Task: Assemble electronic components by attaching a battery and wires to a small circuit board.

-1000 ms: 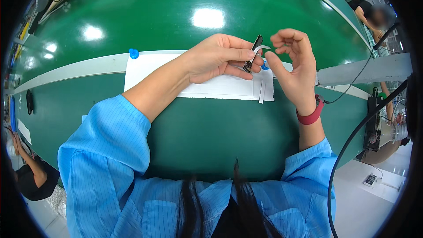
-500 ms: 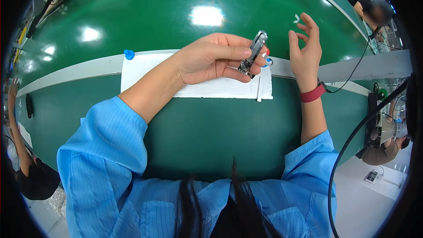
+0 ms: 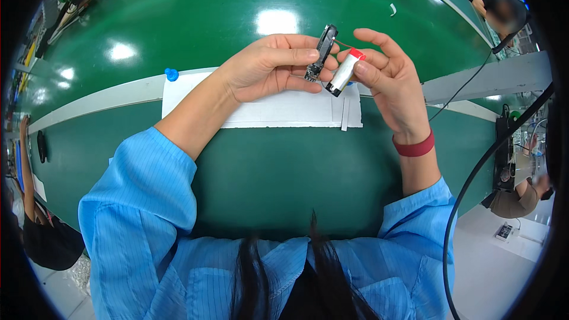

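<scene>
My left hand [image 3: 261,66] pinches a narrow black device frame [image 3: 323,52] with a small circuit board at its lower end, tilted over the white sheet. Between thumb and fingers of my right hand [image 3: 392,86] is a silver cylindrical battery [image 3: 344,76] with a red top and a dark lower end. A thin red wire [image 3: 345,44] runs between the frame and the battery. The two parts are held side by side, slightly apart. A red band circles my right wrist.
Under my hands a white sheet [image 3: 255,112] lies across the pale rail [image 3: 101,96], with a blue pin-like knob [image 3: 172,74] at its left corner. A small white scrap [image 3: 393,9] rests on the green surface beyond. Black cables hang at right. Other people work at both sides.
My right hand has come back from the far right and taken hold of the battery. A white scrap it was by now lies on the green surface. My left hand shifted slightly left.
</scene>
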Motion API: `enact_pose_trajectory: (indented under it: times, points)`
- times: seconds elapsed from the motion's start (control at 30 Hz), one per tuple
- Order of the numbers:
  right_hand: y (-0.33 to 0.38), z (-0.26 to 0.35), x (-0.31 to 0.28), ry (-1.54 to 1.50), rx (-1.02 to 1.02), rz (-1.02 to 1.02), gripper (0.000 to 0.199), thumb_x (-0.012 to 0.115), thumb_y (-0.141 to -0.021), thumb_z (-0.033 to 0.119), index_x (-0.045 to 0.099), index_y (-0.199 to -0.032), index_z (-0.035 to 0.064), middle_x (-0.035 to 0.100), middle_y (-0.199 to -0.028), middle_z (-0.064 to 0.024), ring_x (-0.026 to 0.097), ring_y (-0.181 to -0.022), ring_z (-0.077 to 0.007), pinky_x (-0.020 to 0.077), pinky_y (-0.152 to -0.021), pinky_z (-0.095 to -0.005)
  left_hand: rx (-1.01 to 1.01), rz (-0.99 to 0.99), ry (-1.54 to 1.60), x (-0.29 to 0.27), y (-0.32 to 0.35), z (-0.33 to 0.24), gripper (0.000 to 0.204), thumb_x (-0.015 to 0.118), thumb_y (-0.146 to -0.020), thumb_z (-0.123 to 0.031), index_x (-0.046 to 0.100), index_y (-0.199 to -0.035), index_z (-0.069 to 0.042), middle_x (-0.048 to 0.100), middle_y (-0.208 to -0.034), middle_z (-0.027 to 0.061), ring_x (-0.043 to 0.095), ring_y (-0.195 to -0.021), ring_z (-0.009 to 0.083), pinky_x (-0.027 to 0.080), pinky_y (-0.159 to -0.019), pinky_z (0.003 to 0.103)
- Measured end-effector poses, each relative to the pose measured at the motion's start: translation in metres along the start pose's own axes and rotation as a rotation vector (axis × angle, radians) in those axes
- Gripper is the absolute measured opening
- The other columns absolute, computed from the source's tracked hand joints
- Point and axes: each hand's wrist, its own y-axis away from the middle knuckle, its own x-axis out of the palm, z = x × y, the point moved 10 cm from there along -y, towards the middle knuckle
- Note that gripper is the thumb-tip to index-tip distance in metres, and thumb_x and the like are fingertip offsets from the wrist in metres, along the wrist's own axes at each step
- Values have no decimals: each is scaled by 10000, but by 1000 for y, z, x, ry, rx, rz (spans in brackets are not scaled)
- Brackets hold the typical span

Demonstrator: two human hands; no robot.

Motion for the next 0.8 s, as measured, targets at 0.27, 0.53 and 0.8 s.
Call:
enact_pose_trajectory:
  times: [0.27, 0.53, 0.8]
  points:
    - [4, 26, 5, 337, -241, -126, 333, 669, -730, -14, 458, -987, -21, 604, -786, -90, 591, -685, -97, 478, -613, -188, 74, -201, -291, -4, 1, 1, 349, 577, -819, -97, 508, -1144, 9, 609, -982, 121, 606, -884, 168, 520, -784, 317]
    - [2, 22, 3, 381, -265, -205, 346, 684, -726, 11, 450, -978, -26, 595, -762, -91, 589, -665, -99, 491, -590, -184, 106, -256, -376, -4, 3, 0, 353, 574, -819, -74, 508, -1153, 16, 612, -977, 115, 607, -895, 177, 516, -779, 288]
    - [0, 19, 1, 374, -273, -229, 336, 685, -722, 11, 448, -957, -23, 596, -759, -96, 596, -685, -117, 499, -597, -201, 124, -251, -410, -4, 1, -1, 368, 577, -820, -81, 497, -1166, 16, 605, -1022, 131, 606, -927, 202, 508, -792, 302]
